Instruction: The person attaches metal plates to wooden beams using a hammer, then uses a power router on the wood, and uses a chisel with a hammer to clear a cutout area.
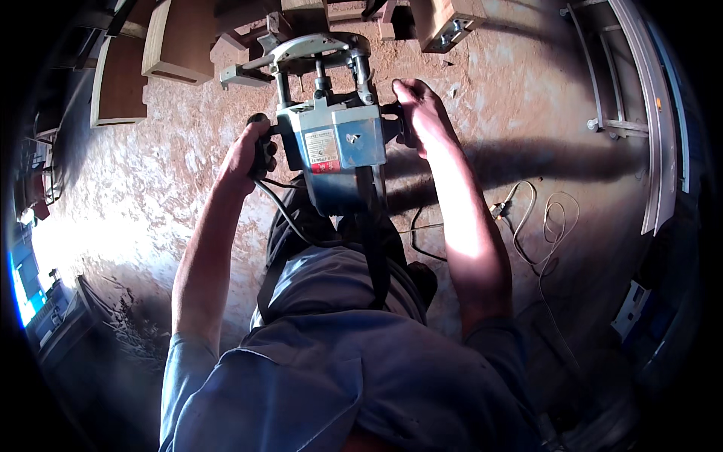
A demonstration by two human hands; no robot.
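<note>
I hold a blue plunge router [339,181] in front of me, its silver metal base [320,47] with upright columns at the top of the view. My left hand [250,151] is closed on the router's black left handle, with a dark cord running down from beside it. My right hand [418,113] grips the black handle on the other side, its fingers curled and partly hidden. Several wooden pieces [177,45] are just beyond the router.
Dusty floor [211,113] surrounds me. Loose cords and a plug [498,209] lie by my right side. Wooden box-like pieces [444,19] stand along the top. Metal frames and long pale rails [644,113] are at right; dark, cluttered items line the left edge.
</note>
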